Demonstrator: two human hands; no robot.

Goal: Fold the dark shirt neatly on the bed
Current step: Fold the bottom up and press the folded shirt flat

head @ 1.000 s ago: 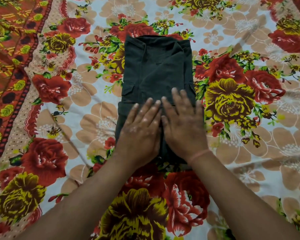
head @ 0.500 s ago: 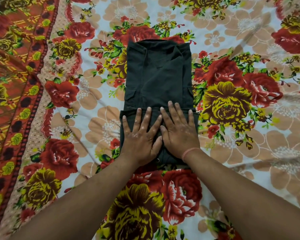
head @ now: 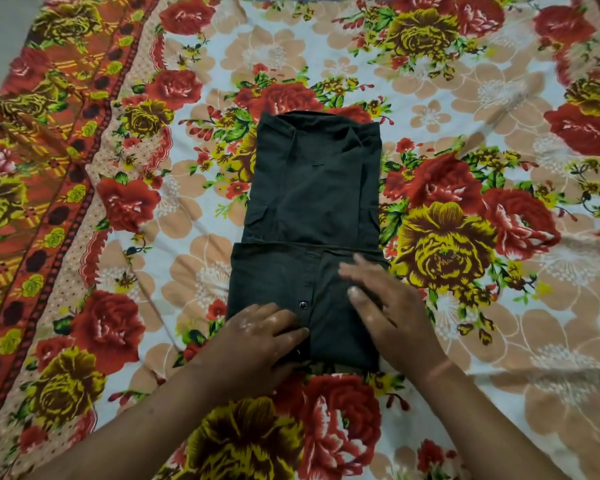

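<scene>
**Dark shirt half-folded on a floral bedsheet, both hands at its near end**

I look down from my head camera at a dark shirt [head: 312, 202] lying in the middle of a bed, on a floral sheet [head: 465, 81] of red and yellow roses. The shirt is a narrow column, sides turned in, collar at the far end. Its near end is doubled up into a thicker band with a snap button [head: 302, 305] showing.

My left hand [head: 257, 341] sits on the band's near left corner, fingers curled onto the cloth; I cannot tell whether they pinch the edge or only press. My right hand [head: 385, 306] lies flat on the band's right side, fingers spread and holding nothing.

I judge one more fold remains. The risk is uneven lifting: if one hand leads, the band could skew, the tucked sides could slip out, and the soft sheet could bunch beneath.
</scene>
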